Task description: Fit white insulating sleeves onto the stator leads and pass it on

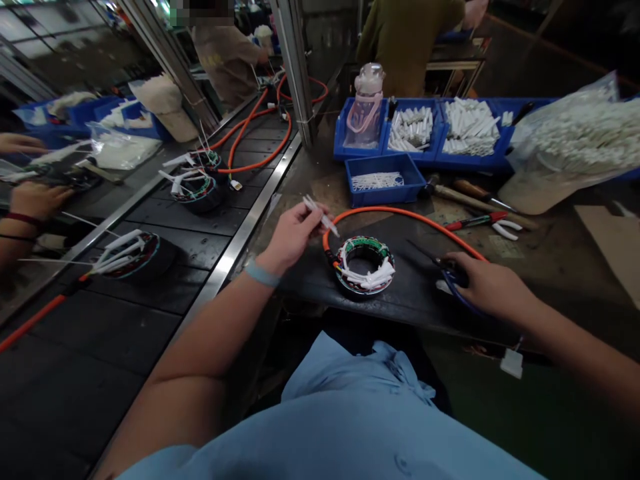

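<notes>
A motor stator (367, 267), ring-shaped with white sleeves and green and red wires on top, lies on the dark workbench (310, 293). An orange cable (400, 211) leaves its left side and arcs behind it to the right. My left hand (295, 230), up and left of the stator, pinches thin white sleeves (320, 212) whose lower end reaches near the ring. Over on the right, my right hand (487, 283) is closed round the blue handles of scissors (443, 263). Their dark blades point left toward the stator, apart from it.
Blue bins (415, 133) of white sleeves and a pink bottle (365, 107) stand behind a small blue tray (385, 190). A hammer (480, 205) and pliers (480, 221) lie right. On the left conveyor (165, 313) sit more stators (140, 257). A co-worker's hands (37, 207) are far left.
</notes>
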Demonstrator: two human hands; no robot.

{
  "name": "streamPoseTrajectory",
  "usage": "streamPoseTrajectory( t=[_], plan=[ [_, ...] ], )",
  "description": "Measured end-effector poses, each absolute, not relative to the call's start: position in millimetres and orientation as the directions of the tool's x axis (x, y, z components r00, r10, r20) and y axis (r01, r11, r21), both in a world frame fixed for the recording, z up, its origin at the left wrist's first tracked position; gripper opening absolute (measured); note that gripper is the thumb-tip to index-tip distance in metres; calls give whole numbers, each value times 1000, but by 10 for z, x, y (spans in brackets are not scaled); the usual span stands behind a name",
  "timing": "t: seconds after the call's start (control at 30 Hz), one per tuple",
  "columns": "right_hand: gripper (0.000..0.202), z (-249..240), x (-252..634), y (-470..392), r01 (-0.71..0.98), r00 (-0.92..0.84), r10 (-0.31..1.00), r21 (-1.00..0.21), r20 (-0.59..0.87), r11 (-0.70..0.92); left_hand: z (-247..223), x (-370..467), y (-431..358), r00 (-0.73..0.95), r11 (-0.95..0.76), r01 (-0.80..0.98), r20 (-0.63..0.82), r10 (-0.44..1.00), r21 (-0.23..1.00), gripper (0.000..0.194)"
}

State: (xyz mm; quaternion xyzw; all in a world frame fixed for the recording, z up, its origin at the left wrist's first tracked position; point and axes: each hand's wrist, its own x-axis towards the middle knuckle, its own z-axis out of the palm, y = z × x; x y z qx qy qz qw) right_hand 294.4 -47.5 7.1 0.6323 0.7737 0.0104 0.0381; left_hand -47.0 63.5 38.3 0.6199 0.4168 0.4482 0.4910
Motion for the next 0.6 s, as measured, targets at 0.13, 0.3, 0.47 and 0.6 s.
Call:
streamPoseTrajectory(
  t=[0.13, 0.3, 0.47, 0.6],
  plan=[
    [46, -50, 2827, -408, 977, -209, 976, 35, -60, 211, 525, 96, 1348, 185, -350, 86, 331, 925, 933, 20],
    [49, 23, 2805, -247, 958, -272, 960, 111, 58, 265, 662, 348, 1757, 162, -287, 491, 238, 958, 823, 40],
    [29, -52, 3235, -69, 985, -37, 993, 174, 111, 18, 578, 96, 758, 586, -628, 542, 284, 759, 559, 33],
    [26, -204, 3393, 67, 989, 35, 999, 141, 8, -36, 270, 30, -105, 786, -791, 578, 120, 606, 201, 51]
  ],
)
